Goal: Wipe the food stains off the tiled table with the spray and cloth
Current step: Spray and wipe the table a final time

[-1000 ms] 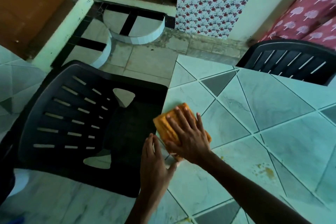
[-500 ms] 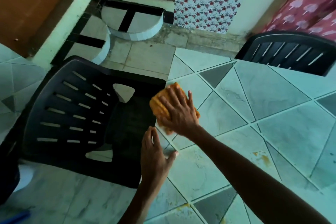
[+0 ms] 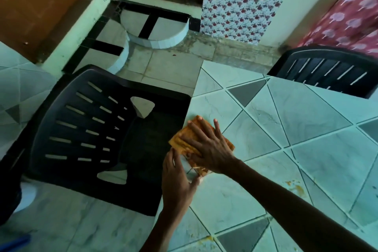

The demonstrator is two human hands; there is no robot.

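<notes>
An orange cloth (image 3: 180,139) lies folded at the left edge of the tiled table (image 3: 296,120). My right hand (image 3: 206,145) presses flat on it with fingers spread. My left hand (image 3: 177,180) is held just below the cloth at the table's edge, fingers straight and together, thumb out toward the table. An orange-brown food stain (image 3: 295,187) marks the tile to the right of my right forearm. More smears (image 3: 206,238) show near the front of the table. No spray bottle is in view.
A black plastic chair (image 3: 86,129) stands tight against the table's left edge. Another black chair (image 3: 327,71) is at the table's far right side. Tiled floor, a round step (image 3: 157,30) and wooden doors lie beyond.
My right hand slid the cloth away along the table's left edge, then drew it back toward me. My left hand stayed at the edge just below it.
</notes>
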